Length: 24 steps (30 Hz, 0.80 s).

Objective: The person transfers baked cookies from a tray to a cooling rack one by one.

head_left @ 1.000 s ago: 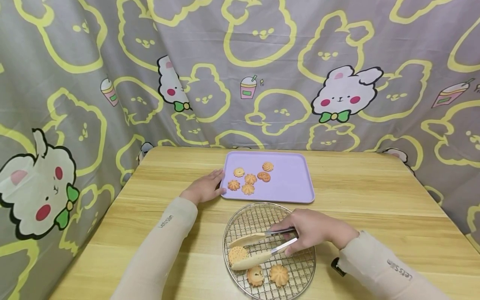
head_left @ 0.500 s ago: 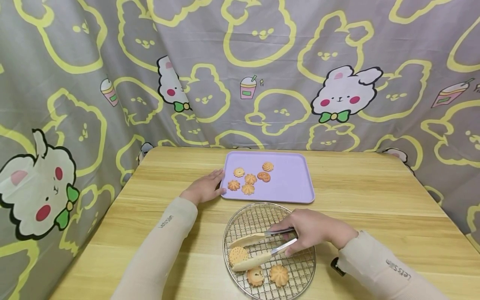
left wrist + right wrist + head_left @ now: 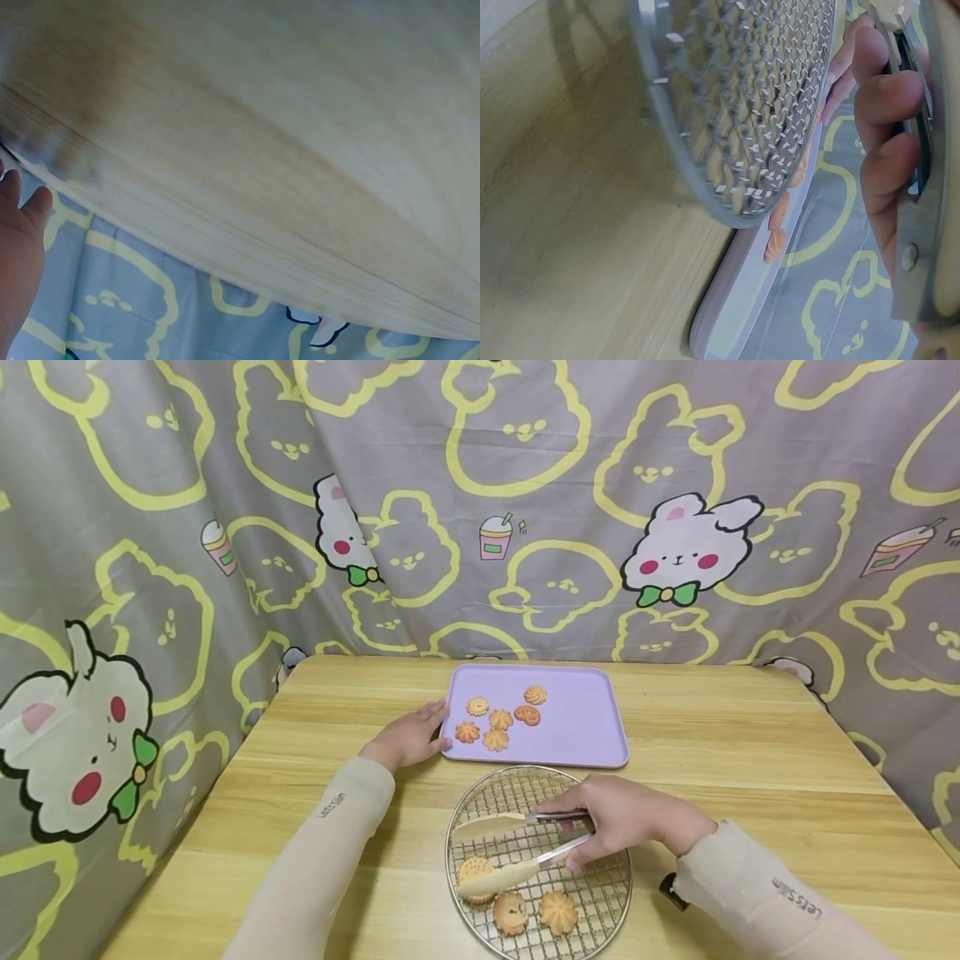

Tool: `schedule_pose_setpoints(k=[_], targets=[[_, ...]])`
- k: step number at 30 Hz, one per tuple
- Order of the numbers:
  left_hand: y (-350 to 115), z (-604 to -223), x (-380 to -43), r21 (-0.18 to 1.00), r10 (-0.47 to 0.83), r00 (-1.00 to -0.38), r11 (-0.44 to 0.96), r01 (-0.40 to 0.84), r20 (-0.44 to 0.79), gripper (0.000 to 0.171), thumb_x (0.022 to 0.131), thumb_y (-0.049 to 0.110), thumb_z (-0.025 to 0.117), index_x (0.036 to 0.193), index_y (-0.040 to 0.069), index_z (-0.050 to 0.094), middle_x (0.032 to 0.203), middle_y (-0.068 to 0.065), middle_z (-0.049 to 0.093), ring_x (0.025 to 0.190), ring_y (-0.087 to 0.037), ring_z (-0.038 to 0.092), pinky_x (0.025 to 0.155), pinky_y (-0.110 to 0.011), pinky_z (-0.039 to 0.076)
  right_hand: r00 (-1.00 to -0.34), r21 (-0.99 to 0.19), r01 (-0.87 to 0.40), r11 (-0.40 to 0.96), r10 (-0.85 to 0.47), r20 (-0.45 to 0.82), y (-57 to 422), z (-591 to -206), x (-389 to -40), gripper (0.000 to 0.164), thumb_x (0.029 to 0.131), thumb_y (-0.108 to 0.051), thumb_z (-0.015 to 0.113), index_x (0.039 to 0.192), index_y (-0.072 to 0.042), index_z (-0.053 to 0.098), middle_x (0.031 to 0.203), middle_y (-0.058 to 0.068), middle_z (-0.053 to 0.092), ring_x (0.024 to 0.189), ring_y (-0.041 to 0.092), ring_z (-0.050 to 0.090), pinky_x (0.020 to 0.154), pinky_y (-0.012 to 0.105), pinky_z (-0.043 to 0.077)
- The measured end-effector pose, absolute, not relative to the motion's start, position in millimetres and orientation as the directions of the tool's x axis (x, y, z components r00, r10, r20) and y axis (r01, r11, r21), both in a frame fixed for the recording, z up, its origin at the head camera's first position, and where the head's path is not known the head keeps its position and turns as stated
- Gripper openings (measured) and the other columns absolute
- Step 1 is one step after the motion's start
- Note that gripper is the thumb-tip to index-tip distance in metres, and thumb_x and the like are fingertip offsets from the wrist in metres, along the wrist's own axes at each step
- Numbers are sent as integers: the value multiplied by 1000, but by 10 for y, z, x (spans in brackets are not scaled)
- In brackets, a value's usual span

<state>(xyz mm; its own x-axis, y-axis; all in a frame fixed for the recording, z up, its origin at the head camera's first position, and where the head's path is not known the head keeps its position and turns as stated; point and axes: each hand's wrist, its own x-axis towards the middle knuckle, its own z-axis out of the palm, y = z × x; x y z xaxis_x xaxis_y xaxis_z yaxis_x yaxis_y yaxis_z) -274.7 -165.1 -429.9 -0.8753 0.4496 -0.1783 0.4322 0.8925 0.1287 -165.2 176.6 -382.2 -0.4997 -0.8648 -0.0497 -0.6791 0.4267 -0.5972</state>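
Observation:
My right hand [image 3: 622, 818] grips a pair of metal tongs [image 3: 553, 853] with beige tips, also visible as tongs [image 3: 922, 247] in the right wrist view. Their two arms are spread apart over a round wire rack [image 3: 525, 789]. The nearer tip overlaps a round dotted cookie [image 3: 474, 868]; the farther tip stands away from it. A ring-shaped cookie [image 3: 511, 913] and a flower-shaped cookie [image 3: 558, 912] lie beside it on the rack. My left hand [image 3: 408, 737] rests with extended fingers at the left edge of a purple tray [image 3: 581, 718].
Several cookies lie on the tray's left half, among them a pretzel-shaped cookie [image 3: 527, 715] and a swirled cookie [image 3: 535, 694]. Both tray and rack stand on a wooden table [image 3: 720, 727]. A patterned curtain [image 3: 555, 593] hangs behind and to the left.
The tongs' arms have spread wider. The farther tip has moved away from the dotted cookie, which stays on the rack. My left hand has kept its place at the tray.

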Motion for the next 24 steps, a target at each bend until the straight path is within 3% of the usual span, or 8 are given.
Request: schedule_pose_setpoints(k=[8,15,24], targets=[[-1646,-4304,-2747,131,448,-875,893,430,-184,73,99,51,39,153,8,16,159,-6,9,144,-23,10,116,-38,15,-510,-623,-669,406,-860,-13,1756,-3829,-1667,70,75,-38,81,134,-9,57,80,-6,61,50,-3,39,42,15,38],[-1650,-4312,-2756,130,450,-873,893,432,-187,73,99,50,39,153,8,15,159,-6,9,144,-23,9,116,-38,15,-528,-615,-682,395,-849,40,1760,-3824,-1695,81,73,-38,82,137,-1,50,88,-5,64,48,-4,39,41,16,39],[-1656,-4313,-2760,134,455,-873,890,436,-177,72,99,49,41,153,7,16,159,-6,10,144,-24,10,116,-37,15,-586,-636,-634,440,-810,23,1753,-3797,-1735,86,73,-42,81,142,-6,44,89,0,60,49,-1,40,44,18,41]])
